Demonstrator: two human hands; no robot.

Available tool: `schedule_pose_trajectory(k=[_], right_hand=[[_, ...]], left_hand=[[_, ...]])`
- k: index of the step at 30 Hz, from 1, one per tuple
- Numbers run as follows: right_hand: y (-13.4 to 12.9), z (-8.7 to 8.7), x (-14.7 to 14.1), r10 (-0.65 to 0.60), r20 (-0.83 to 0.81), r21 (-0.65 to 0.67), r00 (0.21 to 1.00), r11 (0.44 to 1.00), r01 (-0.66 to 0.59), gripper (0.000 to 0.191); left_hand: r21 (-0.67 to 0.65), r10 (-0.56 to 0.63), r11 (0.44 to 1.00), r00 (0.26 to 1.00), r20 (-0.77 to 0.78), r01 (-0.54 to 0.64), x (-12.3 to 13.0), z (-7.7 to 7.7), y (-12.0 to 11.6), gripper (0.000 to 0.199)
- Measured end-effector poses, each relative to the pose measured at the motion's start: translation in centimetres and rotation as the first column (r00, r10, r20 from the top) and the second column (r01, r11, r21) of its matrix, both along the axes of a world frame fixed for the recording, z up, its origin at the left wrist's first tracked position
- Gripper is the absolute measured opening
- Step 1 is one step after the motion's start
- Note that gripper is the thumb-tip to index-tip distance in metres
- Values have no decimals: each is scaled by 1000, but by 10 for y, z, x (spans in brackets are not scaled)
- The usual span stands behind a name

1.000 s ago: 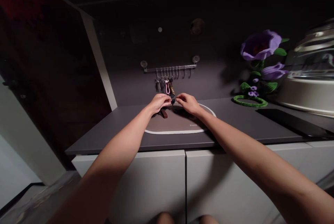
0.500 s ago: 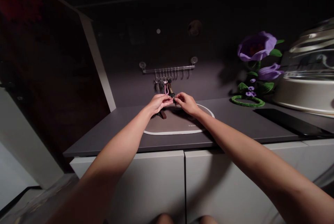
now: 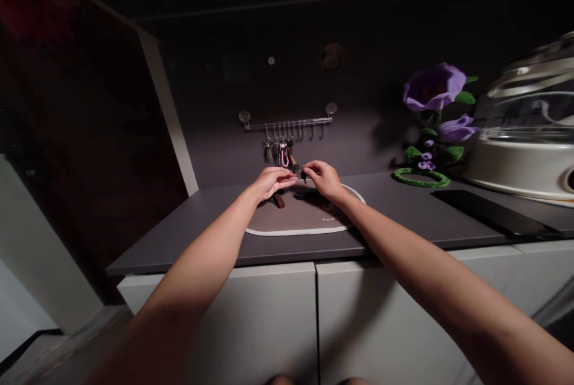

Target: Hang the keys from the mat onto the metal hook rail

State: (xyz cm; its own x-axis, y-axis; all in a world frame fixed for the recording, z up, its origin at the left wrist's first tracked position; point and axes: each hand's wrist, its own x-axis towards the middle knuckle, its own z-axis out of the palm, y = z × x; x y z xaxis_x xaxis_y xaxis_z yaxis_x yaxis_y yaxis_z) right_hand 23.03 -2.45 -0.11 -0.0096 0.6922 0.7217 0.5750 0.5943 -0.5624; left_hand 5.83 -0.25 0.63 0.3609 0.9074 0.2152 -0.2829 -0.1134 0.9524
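Observation:
My left hand (image 3: 272,184) and my right hand (image 3: 323,180) are raised close together over an oval taupe mat with a white rim (image 3: 305,231). A small black object (image 3: 304,176), possibly a key fob, is pinched in my right fingertips. My left fingertips point toward it with a small gap between them. Just behind my hands, several key rings and fobs (image 3: 282,152), one with a pink loop, hang from a clear wall rail (image 3: 287,124). A small brown object (image 3: 279,200) stands on the mat below my left hand.
The dark grey countertop (image 3: 192,231) ends in a front edge above white cabinet doors (image 3: 264,319). To the right stand artificial purple flowers (image 3: 433,87) on a green ring, a flat black panel (image 3: 488,220), and a large cream appliance with a glass lid (image 3: 524,158).
My hands have drawn slightly apart, and the black object has moved right with my right hand. The whole scene has shifted slightly down and left in view.

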Motion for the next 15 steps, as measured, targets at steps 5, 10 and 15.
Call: schedule_pose_trajectory(k=[5, 10, 15], right_hand=[[11, -4, 4, 70, -124, -28, 990, 997, -74, 21], [11, -2, 4, 176, -280, -64, 944, 978, -201, 25], [2, 2, -1, 221, -480, -104, 849, 946, -306, 28]], left_hand=[[36, 5, 999, 985, -172, 1, 3, -5, 3, 5], [137, 45, 991, 936, -350, 3, 6, -8, 1, 10], [325, 136, 945, 848, -513, 45, 6, -11, -2, 18]])
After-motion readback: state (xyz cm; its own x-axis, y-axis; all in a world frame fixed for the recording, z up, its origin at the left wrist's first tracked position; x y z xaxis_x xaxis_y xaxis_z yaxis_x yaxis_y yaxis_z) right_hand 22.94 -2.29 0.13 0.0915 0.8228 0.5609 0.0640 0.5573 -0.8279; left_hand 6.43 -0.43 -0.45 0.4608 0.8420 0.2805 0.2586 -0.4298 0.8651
